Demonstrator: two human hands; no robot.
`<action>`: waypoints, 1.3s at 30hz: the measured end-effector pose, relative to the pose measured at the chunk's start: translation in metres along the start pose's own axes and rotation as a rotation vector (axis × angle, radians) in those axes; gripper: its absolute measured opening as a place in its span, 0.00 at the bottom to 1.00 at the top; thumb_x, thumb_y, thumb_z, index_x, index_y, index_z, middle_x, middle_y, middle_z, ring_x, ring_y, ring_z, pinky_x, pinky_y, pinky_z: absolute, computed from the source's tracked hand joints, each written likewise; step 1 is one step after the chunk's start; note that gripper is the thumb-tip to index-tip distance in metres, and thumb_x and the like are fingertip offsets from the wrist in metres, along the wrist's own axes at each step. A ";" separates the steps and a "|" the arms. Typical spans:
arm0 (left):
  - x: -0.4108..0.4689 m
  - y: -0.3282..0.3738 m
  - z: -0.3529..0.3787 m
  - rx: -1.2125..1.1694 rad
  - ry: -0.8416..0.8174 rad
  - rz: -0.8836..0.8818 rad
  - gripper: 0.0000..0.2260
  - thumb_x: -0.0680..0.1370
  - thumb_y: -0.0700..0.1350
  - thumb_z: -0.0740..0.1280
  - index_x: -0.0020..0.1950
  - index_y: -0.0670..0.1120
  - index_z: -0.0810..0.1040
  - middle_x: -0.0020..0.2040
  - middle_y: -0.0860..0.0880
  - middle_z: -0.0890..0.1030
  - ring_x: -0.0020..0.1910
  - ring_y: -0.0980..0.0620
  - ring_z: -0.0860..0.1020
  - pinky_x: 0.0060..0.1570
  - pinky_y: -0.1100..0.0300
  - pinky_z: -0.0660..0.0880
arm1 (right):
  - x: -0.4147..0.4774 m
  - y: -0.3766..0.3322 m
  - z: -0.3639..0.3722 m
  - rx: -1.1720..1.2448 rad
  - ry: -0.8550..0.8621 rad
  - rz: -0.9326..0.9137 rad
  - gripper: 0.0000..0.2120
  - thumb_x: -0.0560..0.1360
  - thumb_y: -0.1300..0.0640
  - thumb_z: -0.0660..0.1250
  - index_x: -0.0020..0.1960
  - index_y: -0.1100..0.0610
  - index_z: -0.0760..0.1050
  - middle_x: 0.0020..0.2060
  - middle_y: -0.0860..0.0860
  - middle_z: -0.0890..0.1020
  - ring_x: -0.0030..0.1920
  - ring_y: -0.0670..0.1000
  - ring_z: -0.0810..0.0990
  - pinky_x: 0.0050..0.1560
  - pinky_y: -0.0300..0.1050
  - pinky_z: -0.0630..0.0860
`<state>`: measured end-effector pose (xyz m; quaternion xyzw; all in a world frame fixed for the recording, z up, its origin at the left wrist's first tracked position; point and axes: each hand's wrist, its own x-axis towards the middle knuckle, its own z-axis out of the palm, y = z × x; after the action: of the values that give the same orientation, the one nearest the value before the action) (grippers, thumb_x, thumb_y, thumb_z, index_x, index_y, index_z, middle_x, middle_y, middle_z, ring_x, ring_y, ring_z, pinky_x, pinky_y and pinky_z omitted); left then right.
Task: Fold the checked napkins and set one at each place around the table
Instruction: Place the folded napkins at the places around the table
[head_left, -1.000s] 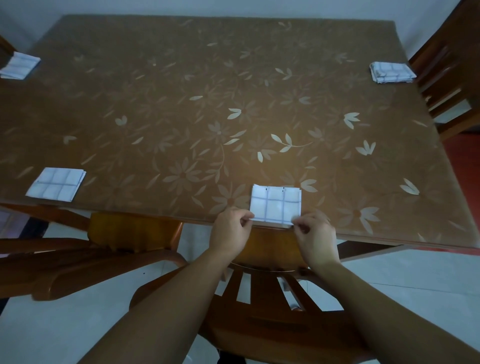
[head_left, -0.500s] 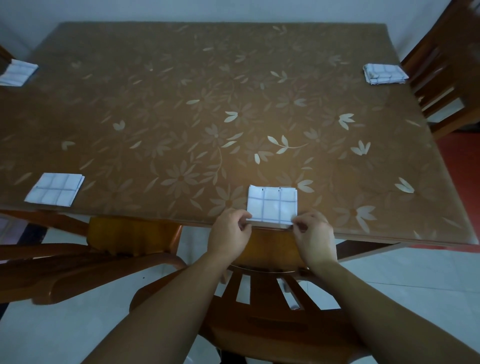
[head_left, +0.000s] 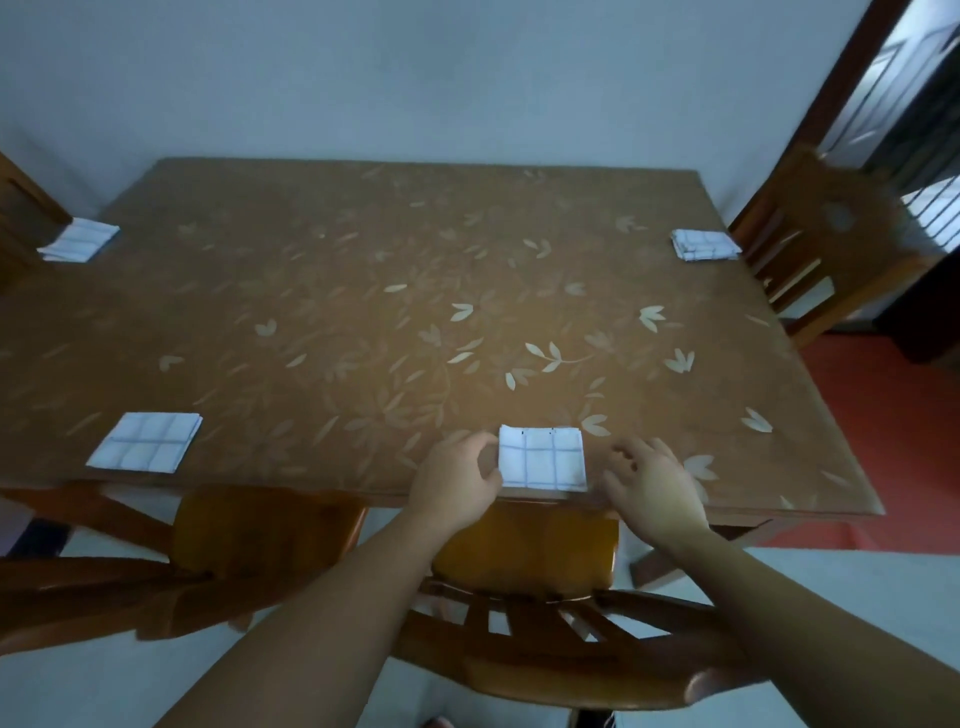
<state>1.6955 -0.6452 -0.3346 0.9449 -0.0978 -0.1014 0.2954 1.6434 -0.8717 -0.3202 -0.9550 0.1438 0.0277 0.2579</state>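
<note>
Right hand has released the folded checked napkin, fingers spread, while left hand, grip unclear, apparently squares its edge.

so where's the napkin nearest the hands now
In the head view the napkin lies at the near edge of the table, right of centre, between the left hand and the right hand, beyond a chair back.

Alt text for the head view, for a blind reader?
A folded checked napkin lies at the near edge of the table, left hand at its left side, right hand open, apart on its right. Three other folded napkins mark other places.
</note>
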 end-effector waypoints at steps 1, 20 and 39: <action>0.000 0.003 -0.003 0.014 -0.005 0.016 0.18 0.76 0.48 0.67 0.66 0.51 0.74 0.62 0.51 0.76 0.60 0.49 0.75 0.57 0.51 0.75 | -0.005 0.000 -0.007 -0.012 0.004 0.006 0.17 0.77 0.52 0.64 0.65 0.51 0.72 0.62 0.50 0.74 0.49 0.46 0.75 0.48 0.40 0.74; -0.135 0.178 0.044 0.050 0.066 0.089 0.20 0.76 0.56 0.65 0.67 0.52 0.74 0.66 0.50 0.75 0.63 0.49 0.74 0.61 0.52 0.73 | -0.139 0.107 -0.146 0.040 0.052 -0.083 0.24 0.76 0.47 0.64 0.70 0.52 0.68 0.65 0.51 0.70 0.53 0.52 0.77 0.50 0.46 0.74; -0.014 0.316 0.102 0.067 0.062 0.101 0.19 0.76 0.57 0.65 0.66 0.55 0.74 0.68 0.53 0.72 0.69 0.48 0.69 0.64 0.50 0.70 | -0.021 0.199 -0.235 0.033 0.031 -0.121 0.24 0.75 0.50 0.65 0.69 0.52 0.68 0.65 0.49 0.69 0.55 0.52 0.77 0.53 0.48 0.77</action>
<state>1.6175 -0.9515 -0.2320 0.9508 -0.1396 -0.0539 0.2712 1.5612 -1.1484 -0.2112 -0.9579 0.0904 -0.0049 0.2726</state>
